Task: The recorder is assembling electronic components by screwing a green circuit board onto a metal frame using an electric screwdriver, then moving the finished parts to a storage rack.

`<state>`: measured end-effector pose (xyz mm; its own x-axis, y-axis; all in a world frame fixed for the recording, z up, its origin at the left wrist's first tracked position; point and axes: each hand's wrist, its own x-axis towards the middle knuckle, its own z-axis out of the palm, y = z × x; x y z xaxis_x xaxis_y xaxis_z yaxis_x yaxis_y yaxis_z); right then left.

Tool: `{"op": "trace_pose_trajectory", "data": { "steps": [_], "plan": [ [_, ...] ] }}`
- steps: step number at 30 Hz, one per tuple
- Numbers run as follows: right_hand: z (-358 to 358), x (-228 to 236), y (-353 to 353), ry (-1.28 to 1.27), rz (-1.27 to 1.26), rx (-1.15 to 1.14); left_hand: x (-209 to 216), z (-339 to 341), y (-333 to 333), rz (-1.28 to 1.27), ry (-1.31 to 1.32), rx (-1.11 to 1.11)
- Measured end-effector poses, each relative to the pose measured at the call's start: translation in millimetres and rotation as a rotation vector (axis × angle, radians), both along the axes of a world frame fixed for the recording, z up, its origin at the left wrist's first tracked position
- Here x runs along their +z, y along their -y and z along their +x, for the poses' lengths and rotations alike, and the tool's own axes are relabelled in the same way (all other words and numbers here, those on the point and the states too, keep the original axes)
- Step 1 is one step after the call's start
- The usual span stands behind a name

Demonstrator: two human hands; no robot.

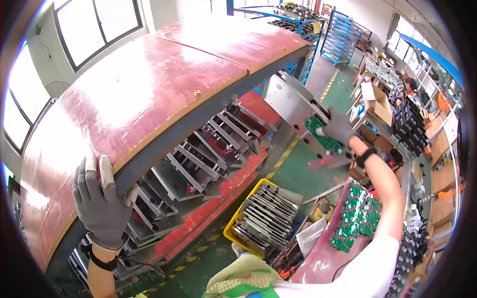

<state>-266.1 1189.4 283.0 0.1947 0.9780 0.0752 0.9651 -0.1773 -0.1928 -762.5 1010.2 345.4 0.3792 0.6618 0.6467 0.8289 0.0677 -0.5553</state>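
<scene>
My left hand (pixel 102 203), in a grey glove with pale fingertips, lies on the edge of the red tabletop (pixel 149 94). Its fingers stretch over the top, and the thumb rests at the side of the edge. At the right, my gloved right hand (pixel 339 128) is closed on the edge of a flat metal panel (pixel 285 99). A green circuit board (pixel 323 135) sits on that panel near my fingers. The panel is tilted beside the table's far right corner, and its lower end is blurred.
Under the tabletop, several metal frames (pixel 194 166) stand on a red shelf (pixel 213 198). A yellow crate (pixel 229 231) of metal plates is on the green floor. More circuit boards (pixel 357 216) lie on a pink surface at the right. Beyond, a person (pixel 399 92) is near black trays (pixel 411 121).
</scene>
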Motion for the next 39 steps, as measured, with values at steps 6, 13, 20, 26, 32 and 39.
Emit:
{"op": "trace_pose_trajectory", "data": {
  "steps": [6,13,20,26,32,39],
  "plan": [
    [-56.3,-21.8,-118.7,-0.008,0.044,0.079,1.5,-0.1,-1.8,-0.010,-0.017,0.007],
    [-121.3,-49.9,-217.0,0.167,-0.020,0.279,-0.6,-6.0,-2.9,-0.058,-0.043,0.049],
    [-117.0,-87.2,-257.2,0.280,-0.056,0.333,-2.6,-5.0,-5.5,-0.071,-0.081,0.071],
    [-79.8,-113.9,-278.8,0.119,-0.015,0.339,-1.3,-4.2,-6.7,-0.067,-0.102,0.079],
    [-52.4,-78.5,-256.5,0.089,-0.076,0.351,1.8,3.1,-6.2,-0.082,-0.118,0.101],
    [-73.0,-36.3,-233.2,0.071,-0.014,0.462,3.1,6.0,-8.1,-0.094,-0.119,0.120]
  ]
}}
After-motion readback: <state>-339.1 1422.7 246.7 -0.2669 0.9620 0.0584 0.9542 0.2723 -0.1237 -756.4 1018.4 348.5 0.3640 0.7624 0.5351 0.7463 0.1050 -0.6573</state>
